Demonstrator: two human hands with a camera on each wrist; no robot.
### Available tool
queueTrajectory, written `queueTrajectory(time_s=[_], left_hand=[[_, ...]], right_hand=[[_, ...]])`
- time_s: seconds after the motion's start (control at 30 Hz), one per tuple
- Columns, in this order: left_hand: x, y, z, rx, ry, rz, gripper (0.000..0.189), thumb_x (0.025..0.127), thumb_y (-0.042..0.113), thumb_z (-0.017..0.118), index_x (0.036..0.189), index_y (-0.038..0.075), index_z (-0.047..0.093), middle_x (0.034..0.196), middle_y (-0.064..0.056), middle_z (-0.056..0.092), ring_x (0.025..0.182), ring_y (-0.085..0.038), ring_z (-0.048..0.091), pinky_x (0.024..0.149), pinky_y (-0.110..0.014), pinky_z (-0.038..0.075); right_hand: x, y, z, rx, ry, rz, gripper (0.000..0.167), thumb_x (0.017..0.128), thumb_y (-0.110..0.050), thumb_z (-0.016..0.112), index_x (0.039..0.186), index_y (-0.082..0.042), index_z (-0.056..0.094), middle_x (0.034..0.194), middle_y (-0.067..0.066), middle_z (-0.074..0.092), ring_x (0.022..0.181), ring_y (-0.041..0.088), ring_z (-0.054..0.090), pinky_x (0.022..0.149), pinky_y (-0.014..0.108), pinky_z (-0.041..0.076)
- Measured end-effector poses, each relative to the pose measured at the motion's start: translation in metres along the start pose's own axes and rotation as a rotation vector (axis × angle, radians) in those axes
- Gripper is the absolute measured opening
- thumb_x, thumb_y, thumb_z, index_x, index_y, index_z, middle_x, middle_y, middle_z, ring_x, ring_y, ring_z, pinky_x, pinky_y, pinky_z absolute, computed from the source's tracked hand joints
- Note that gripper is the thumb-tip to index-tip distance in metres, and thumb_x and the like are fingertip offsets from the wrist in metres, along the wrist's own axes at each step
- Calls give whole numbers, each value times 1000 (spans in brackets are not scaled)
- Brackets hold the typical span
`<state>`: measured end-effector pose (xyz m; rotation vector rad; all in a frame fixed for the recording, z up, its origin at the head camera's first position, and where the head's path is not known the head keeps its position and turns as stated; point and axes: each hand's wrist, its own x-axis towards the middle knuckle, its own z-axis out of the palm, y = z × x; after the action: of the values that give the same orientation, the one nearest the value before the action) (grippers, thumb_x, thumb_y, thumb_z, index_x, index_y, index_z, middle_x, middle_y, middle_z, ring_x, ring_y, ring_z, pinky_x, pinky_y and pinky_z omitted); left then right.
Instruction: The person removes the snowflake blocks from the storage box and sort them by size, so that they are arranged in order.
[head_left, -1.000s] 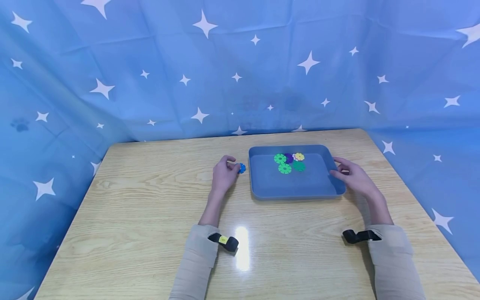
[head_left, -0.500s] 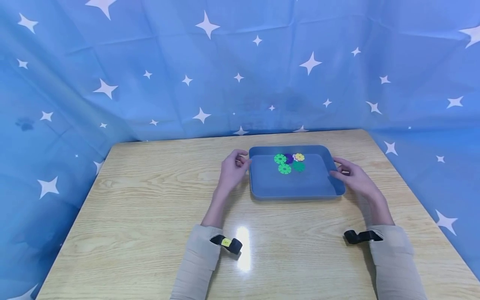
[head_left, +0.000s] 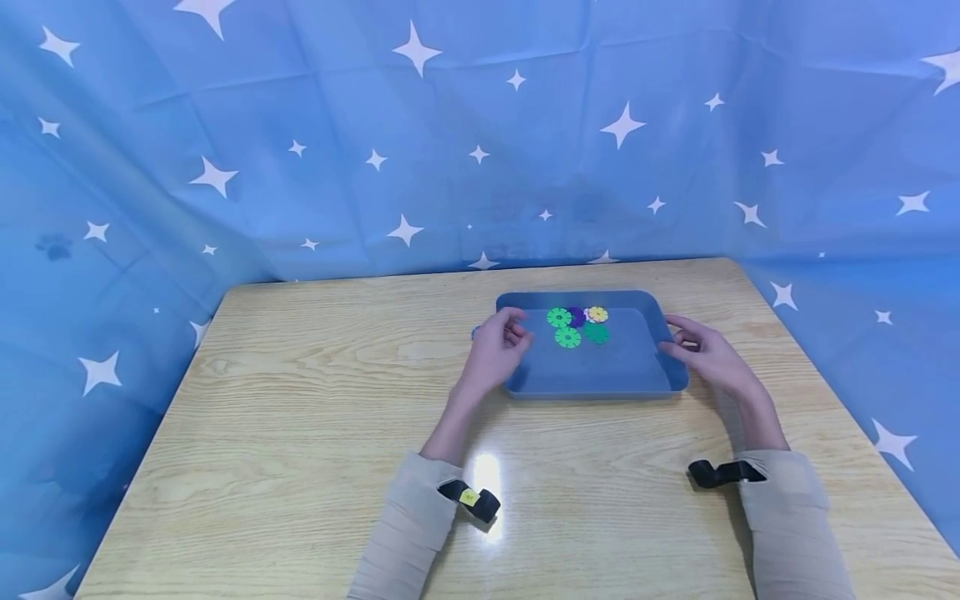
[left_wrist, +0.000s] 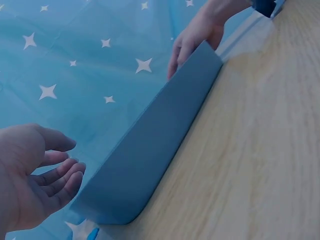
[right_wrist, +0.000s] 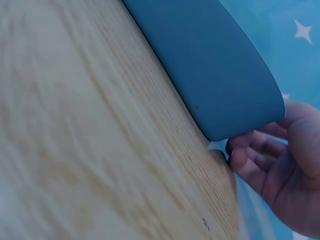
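My left hand (head_left: 498, 346) hovers over the left rim of a blue tray (head_left: 600, 379), its fingers loosely bent with nothing between them. The left wrist view shows this hand (left_wrist: 42, 175) beside the tray's side wall (left_wrist: 150, 135). A blue notched disc (head_left: 475, 332) peeks out on the table just left of the hand, mostly hidden behind it. At the opposite end, my right hand (head_left: 705, 354) pinches the tray's right rim, thumb over the inner side. Inside the tray lie light green snowflake discs (head_left: 567, 337), a dark green one (head_left: 597, 333), a purple one (head_left: 576, 317) and a yellow one (head_left: 597, 314).
The tray stands on a wooden table (head_left: 315, 400), toward its far edge. Behind it hangs a blue curtain (head_left: 337, 100) with white stars. Black straps with small cameras sit on both wrists, the left one (head_left: 468, 498) carrying a yellow label.
My left hand has left the blue disc on the table and moved right, over the tray's left rim. My right hand keeps its hold, and the discs in the tray lie as before.
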<state>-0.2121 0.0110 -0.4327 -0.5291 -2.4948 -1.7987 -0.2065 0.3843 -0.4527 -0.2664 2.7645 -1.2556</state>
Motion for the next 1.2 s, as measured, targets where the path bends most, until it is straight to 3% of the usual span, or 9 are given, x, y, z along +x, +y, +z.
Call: queueTrajectory(time_s=[0.27,0.7,1.03,1.2], left_hand=[[2,0,18,71,-75,14,31,93,0,68,123,-8,61,100,-12,63,89,-17,61,81,-22,52],[19,-1,44,134,-128,35,33,95,7,68,126,-1,63,118,-16,65,104,-26,63,90,-28,51],[27,-12,57,204,-193,-52,35,95,9,69,129,5,62,123,-8,65,105,-21,60,86,-24,49],[28,-14,58,196,-211,-66,37,94,5,69,131,4,62,113,-6,65,94,-16,59,81,-23,49]], right_hand=[[0,-2,1,18,2,3,61,104,-21,58,154,3,32,98,13,49,66,16,47,55,31,41],[2,3,1,5,-1,25,62,105,-22,58,155,4,31,98,12,50,66,14,48,55,31,43],[2,0,2,18,-7,36,62,105,-21,57,155,3,31,98,13,50,67,15,48,56,32,43],[2,1,1,24,-6,39,62,105,-21,57,155,3,31,99,14,50,67,15,49,56,33,44]])
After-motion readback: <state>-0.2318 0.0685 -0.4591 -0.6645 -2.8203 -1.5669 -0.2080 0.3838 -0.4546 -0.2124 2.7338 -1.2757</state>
